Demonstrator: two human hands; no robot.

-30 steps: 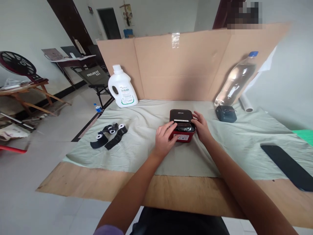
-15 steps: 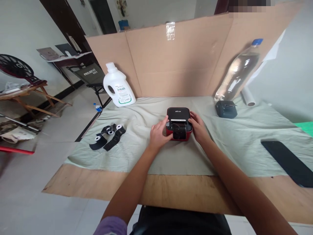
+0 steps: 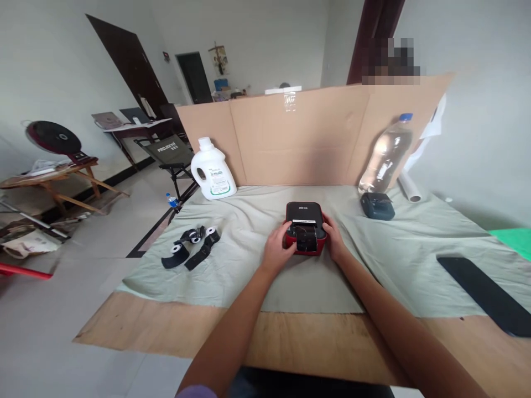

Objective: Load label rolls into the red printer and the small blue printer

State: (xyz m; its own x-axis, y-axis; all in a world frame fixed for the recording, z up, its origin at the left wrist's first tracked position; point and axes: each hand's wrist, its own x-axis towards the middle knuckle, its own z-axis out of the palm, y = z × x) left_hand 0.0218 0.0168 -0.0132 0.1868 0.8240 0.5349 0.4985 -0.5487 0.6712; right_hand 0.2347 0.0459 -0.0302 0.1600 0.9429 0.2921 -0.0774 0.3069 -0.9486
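Observation:
A small black-and-red label printer (image 3: pixel 304 213) rests on the cloth in front of me, with a black strip (image 3: pixel 307 239) hanging from its front slot. My left hand (image 3: pixel 279 243) is closed against the printer's left side, thumb by the strip and fingers at the top edge. On the other side, my right hand (image 3: pixel 333 239) holds the right edge, its fingers partly hidden behind the body. Several small rolls of black tape (image 3: pixel 198 251) with white cores lie partly unwound to the left.
A white jug (image 3: pixel 214 171) and a large clear bottle (image 3: pixel 385 157) stand by the cardboard screen (image 3: pixel 298 143). Near the bottle are a dark box-shaped device (image 3: pixel 377 206) and a white roll (image 3: pixel 410 188). A black phone-like slab (image 3: pixel 483 293) lies at the right. Behind the screen, a person's head is blurred out.
The camera view has tilted upward, so everything sits lower in the picture. Both hands stay on the printer; the right fingers have slipped from its top edge to its side.

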